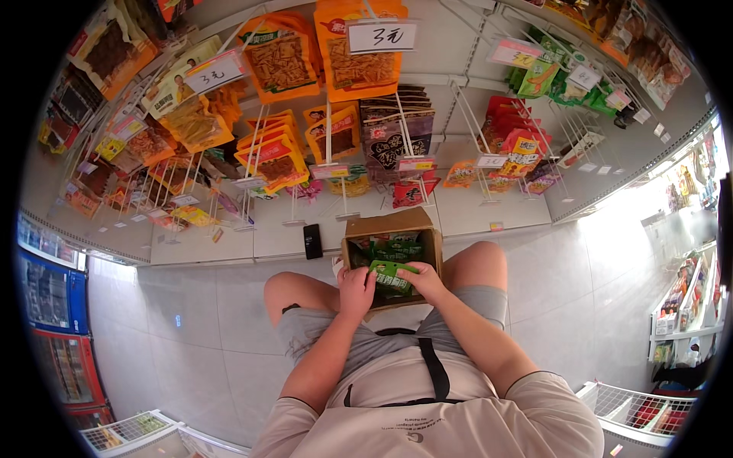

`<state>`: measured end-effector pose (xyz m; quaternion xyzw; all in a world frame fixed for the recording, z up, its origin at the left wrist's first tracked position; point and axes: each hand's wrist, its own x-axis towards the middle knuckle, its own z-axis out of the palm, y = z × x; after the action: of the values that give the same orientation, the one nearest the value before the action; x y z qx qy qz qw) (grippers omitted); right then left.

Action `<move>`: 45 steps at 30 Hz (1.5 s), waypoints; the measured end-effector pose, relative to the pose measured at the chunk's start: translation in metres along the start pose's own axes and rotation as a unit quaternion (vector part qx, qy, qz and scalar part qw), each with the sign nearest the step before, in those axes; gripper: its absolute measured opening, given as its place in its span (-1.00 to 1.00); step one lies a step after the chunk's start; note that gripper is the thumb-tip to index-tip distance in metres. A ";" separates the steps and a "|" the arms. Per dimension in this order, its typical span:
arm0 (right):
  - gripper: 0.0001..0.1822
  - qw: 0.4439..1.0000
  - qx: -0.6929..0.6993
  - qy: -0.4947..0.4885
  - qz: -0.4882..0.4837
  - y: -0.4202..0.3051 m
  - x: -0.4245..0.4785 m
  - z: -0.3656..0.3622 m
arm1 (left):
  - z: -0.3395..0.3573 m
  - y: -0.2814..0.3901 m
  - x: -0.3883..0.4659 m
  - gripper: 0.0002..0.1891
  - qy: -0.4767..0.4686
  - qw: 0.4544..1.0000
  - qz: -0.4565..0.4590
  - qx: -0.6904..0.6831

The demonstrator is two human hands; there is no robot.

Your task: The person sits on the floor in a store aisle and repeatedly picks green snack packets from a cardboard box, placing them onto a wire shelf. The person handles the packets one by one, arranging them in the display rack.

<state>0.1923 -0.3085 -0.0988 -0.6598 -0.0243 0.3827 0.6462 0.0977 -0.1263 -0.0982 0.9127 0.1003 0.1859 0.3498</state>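
Both of my hands grip a green snack packet point(390, 277) by its two ends, over the mouth of a cardboard box point(395, 222). My left hand point(355, 287) pinches the packet's left edge. At its right top corner, my right hand point(425, 281) has thumb and fingers closed on it. More green packets point(395, 247) lie inside the box, partly covered by the held one. The box stands between my bent knees, with its upper flap leaning on the shelf's front.
A black phone point(312, 241) lies on the bottom shelf point(286, 243). Above hang snack packets on hooks, among them orange bags point(280, 57), dark purple bags point(398, 137) and red packets point(512, 137). Price tags point(382, 36) jut out at hook ends. Refrigerated cabinets point(54, 292) stand far left; wire-sided bins point(635, 409) lie behind.
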 end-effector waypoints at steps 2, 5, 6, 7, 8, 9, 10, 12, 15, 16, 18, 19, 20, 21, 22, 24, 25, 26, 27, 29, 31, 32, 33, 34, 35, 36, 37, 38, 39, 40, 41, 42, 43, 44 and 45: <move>-0.79 0.998 0.055 0.010 -0.009 0.006 0.004 -0.005 | 0.001 0.001 0.000 -0.83 -0.037 0.998 -0.042 -0.001; -0.71 0.998 0.039 -0.011 -0.040 0.012 0.012 -0.005 | 0.006 -0.005 -0.002 -0.79 0.024 0.999 -0.044 -0.011; -0.69 0.998 0.018 -0.023 -0.053 0.009 0.011 -0.001 | 0.004 -0.007 -0.001 -0.78 0.014 0.991 -0.114 -0.064; -0.68 0.998 -0.025 -0.040 -0.032 0.006 0.010 0.001 | 0.003 -0.009 0.001 -0.77 0.004 0.976 -0.183 -0.117; -0.68 0.996 -0.067 -0.057 -0.011 0.003 0.007 0.002 | 0.001 -0.011 0.002 -0.76 -0.006 0.953 -0.251 -0.169; -0.67 0.991 -0.110 -0.075 0.010 -0.003 0.004 0.004 | 0.001 -0.015 0.001 -0.76 -0.007 0.952 -0.247 -0.180; -0.67 0.993 -0.064 -0.085 -0.051 0.015 0.013 0.006 | 0.002 -0.016 0.002 -0.76 -0.011 0.951 -0.239 -0.193; -0.68 0.994 -0.047 -0.083 -0.057 0.032 0.018 0.001 | 0.002 -0.016 0.002 -0.75 -0.014 0.950 -0.232 -0.209; -0.70 0.992 -0.076 -0.067 -0.074 0.034 0.021 0.002 | 0.003 -0.015 0.004 -0.76 -0.009 0.945 -0.234 -0.227; -0.71 0.990 -0.095 -0.057 -0.083 0.035 0.021 0.000 | 0.005 -0.017 0.003 -0.77 -0.004 0.942 -0.237 -0.240; -0.73 0.984 -0.117 -0.039 -0.128 0.039 0.019 0.005 | 0.007 -0.019 -0.001 -0.79 0.021 0.943 -0.231 -0.239; -0.73 0.979 -0.134 -0.024 -0.151 0.037 0.018 0.004 | 0.010 -0.019 -0.004 -0.80 0.042 0.946 -0.222 -0.231; -0.75 0.976 -0.102 -0.005 -0.190 0.029 0.016 0.007 | 0.013 -0.017 -0.005 -0.78 0.084 0.949 -0.192 -0.237; -0.77 0.970 -0.072 0.015 -0.230 0.017 0.010 0.011 | 0.011 -0.011 -0.004 -0.78 0.110 0.956 -0.175 -0.210; -0.76 0.980 -0.022 0.017 -0.198 0.004 0.001 0.012 | 0.011 -0.013 -0.004 -0.77 0.111 0.970 -0.139 -0.167; -0.72 0.980 0.043 0.042 -0.191 -0.007 -0.006 0.001 | 0.004 -0.001 0.001 -0.67 0.092 0.991 -0.073 -0.061; -0.71 0.976 0.061 0.046 -0.202 -0.017 -0.010 -0.002 | 0.006 -0.009 -0.001 -0.58 0.086 0.991 -0.091 -0.035; -0.72 0.973 0.050 0.089 -0.209 -0.026 -0.017 -0.012 | 0.011 -0.015 -0.002 -0.53 0.075 0.991 -0.109 -0.035; -0.73 0.967 0.042 0.130 -0.216 -0.036 -0.025 -0.022 | 0.014 -0.020 -0.003 -0.48 0.062 0.989 -0.128 -0.032; -0.75 0.940 0.169 0.156 -0.252 -0.073 -0.043 -0.038 | 0.017 -0.032 -0.006 -0.44 0.046 0.982 -0.161 -0.088; -0.70 0.920 0.162 0.244 -0.260 -0.095 -0.052 -0.078 | 0.019 -0.029 -0.002 -0.42 0.009 0.978 -0.183 -0.102; -0.68 0.907 0.130 0.300 -0.265 -0.104 -0.058 -0.105 | 0.018 -0.023 -0.001 -0.42 -0.024 0.978 -0.187 -0.087; -0.67 0.889 0.062 0.327 -0.316 -0.122 -0.063 -0.123 | 0.015 -0.020 0.000 -0.41 -0.049 0.977 -0.195 -0.070; -0.67 0.877 0.058 0.340 -0.334 -0.149 -0.067 -0.131 | 0.013 -0.022 0.000 -0.41 -0.048 0.977 -0.199 -0.062; -0.67 0.862 0.052 0.363 -0.349 -0.173 -0.076 -0.143 | 0.015 -0.024 -0.001 -0.41 -0.056 0.977 -0.198 -0.058; -0.69 0.857 0.106 0.378 -0.334 -0.201 -0.083 -0.152 | 0.016 -0.027 -0.003 -0.42 -0.061 0.977 -0.198 -0.054; -0.70 0.840 0.088 0.399 -0.358 -0.208 -0.079 -0.187 | 0.018 -0.027 -0.002 -0.41 -0.063 0.978 -0.191 -0.054; -0.70 0.820 0.068 0.420 -0.381 -0.214 -0.077 -0.221 | 0.022 -0.027 -0.001 -0.41 -0.067 0.979 -0.183 -0.055; -0.69 0.818 0.100 0.416 -0.384 -0.233 -0.077 -0.231 | 0.020 -0.031 -0.002 -0.41 -0.063 0.980 -0.183 -0.050; -0.67 0.814 0.129 0.414 -0.386 -0.252 -0.080 -0.240 | 0.020 -0.033 -0.003 -0.41 -0.061 0.981 -0.179 -0.051; -0.64 0.811 0.142 0.409 -0.394 -0.266 -0.084 -0.259 | 0.022 -0.033 -0.003 -0.41 -0.063 0.981 -0.173 -0.054; -0.61 0.808 0.156 0.402 -0.402 -0.278 -0.085 -0.276 | 0.024 -0.033 -0.002 -0.41 -0.064 0.982 -0.168 -0.057; -0.61 0.806 0.160 0.417 -0.388 -0.293 -0.085 -0.278 | 0.020 -0.033 -0.003 -0.41 -0.064 0.980 -0.177 -0.058; -0.60 0.804 0.165 0.432 -0.374 -0.308 -0.087 -0.280 | 0.016 -0.033 -0.003 -0.41 -0.064 0.979 -0.187 -0.059; -0.59 0.799 0.167 0.453 -0.360 -0.319 -0.093 -0.284 | 0.016 -0.031 -0.003 -0.41 -0.069 0.977 -0.193 -0.063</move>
<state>0.4267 -0.5421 0.1865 -0.5833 0.0995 -0.2216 0.7751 0.0998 -0.1139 -0.1305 0.8627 0.2382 0.0579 0.4423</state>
